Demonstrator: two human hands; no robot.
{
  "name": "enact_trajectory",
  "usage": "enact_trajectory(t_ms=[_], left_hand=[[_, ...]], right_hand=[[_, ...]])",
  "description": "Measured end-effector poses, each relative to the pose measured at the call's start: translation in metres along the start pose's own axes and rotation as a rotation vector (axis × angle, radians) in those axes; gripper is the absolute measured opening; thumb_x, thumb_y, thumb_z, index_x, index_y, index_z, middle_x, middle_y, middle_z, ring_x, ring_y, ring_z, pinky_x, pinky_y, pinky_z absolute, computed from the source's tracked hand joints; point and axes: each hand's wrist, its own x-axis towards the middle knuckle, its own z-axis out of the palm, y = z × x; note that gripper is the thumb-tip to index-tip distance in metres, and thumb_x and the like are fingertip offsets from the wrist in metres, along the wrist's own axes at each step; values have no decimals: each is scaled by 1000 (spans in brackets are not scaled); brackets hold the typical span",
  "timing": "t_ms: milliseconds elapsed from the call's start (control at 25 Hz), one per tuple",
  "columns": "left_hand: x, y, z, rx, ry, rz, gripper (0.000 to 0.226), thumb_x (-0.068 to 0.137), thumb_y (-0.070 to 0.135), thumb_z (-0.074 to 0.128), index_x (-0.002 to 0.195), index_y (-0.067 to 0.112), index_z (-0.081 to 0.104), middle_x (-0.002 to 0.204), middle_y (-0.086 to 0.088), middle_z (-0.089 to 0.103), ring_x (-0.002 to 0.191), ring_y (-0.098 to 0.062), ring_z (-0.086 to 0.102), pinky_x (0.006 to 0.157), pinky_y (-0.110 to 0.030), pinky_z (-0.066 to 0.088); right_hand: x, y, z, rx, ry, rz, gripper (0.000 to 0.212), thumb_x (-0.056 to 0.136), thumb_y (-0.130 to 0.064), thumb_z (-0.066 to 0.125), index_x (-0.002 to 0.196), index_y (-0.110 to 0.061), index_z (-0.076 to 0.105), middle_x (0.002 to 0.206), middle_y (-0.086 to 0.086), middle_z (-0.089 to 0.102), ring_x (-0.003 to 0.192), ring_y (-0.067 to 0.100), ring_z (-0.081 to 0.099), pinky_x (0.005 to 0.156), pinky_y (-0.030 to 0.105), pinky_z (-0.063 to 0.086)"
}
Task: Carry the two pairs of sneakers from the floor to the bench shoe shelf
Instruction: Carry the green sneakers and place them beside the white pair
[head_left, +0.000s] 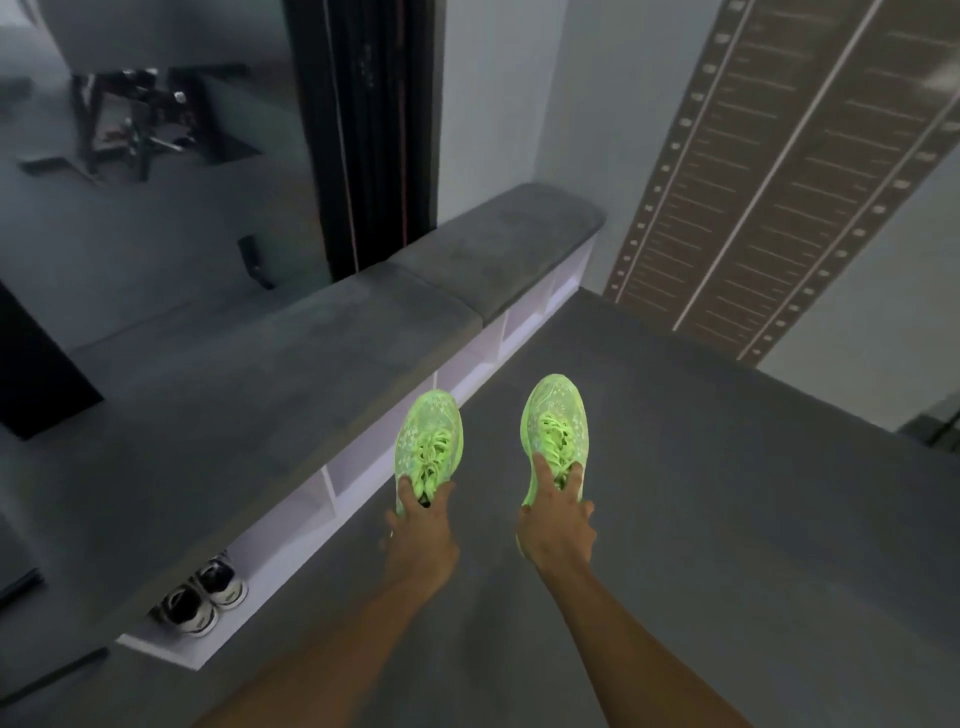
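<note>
Each of my hands holds one neon green sneaker, toes pointing away from me, above the grey floor. My left hand (422, 530) grips the heel opening of the left green sneaker (428, 441), which hangs just in front of the bench's white shelf openings. My right hand (557, 525) grips the right green sneaker (555, 431) by its collar, further out over the floor. A black and white pair of sneakers (205, 597) stands side by side in a lower left compartment of the bench shoe shelf (332, 499).
The long bench has grey cushions (322, 332) on top and white cubbies below, running from lower left to upper right. Behind it are a mirror wall and a black pillar (363, 130). A brown patterned panel (779, 171) covers the right wall.
</note>
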Motion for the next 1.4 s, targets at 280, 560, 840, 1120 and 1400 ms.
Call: enact_trajectory(t_ms=[280, 560, 840, 1120, 1400], left_hand=[[115, -25, -23, -51, -110, -221, 70, 85, 22, 61, 144, 46, 33, 152, -13, 16, 127, -47, 40, 99, -53, 46], [174, -55, -20, -195, -283, -549, 71, 81, 19, 62, 145, 40, 40, 146, -17, 25, 126, -44, 47, 106, -43, 46], [150, -116, 37, -322, -339, -726, 77, 87, 25, 67, 154, 38, 32, 153, -24, 30, 141, -41, 34, 113, -45, 39], [143, -210, 76, -387, -279, -776, 74, 90, 32, 68, 154, 29, 31, 150, -26, 31, 133, -47, 39, 109, -46, 41], [226, -312, 173, -467, -108, -886, 68, 84, 39, 70, 145, 41, 40, 142, -18, 30, 124, -49, 44, 104, -52, 41]], right_hand=[[118, -88, 25, -145, -246, -160, 70, 96, -27, 58, 153, -46, 23, 168, 4, 6, 137, 42, 36, 99, 54, 45], [200, -152, 66, -488, -631, -409, 72, 84, -16, 65, 150, -27, 39, 161, 11, 29, 137, 43, 43, 96, 50, 46], [176, -173, 171, -654, -848, -603, 79, 83, -13, 70, 153, -29, 38, 161, 14, 28, 137, 43, 45, 101, 53, 48], [127, -203, 273, -674, -926, -626, 83, 86, -12, 68, 157, -30, 30, 167, 14, 14, 141, 46, 38, 104, 55, 46], [161, -220, 427, -658, -854, -635, 79, 85, -18, 73, 153, -33, 36, 168, 10, 14, 139, 48, 39, 98, 55, 50]])
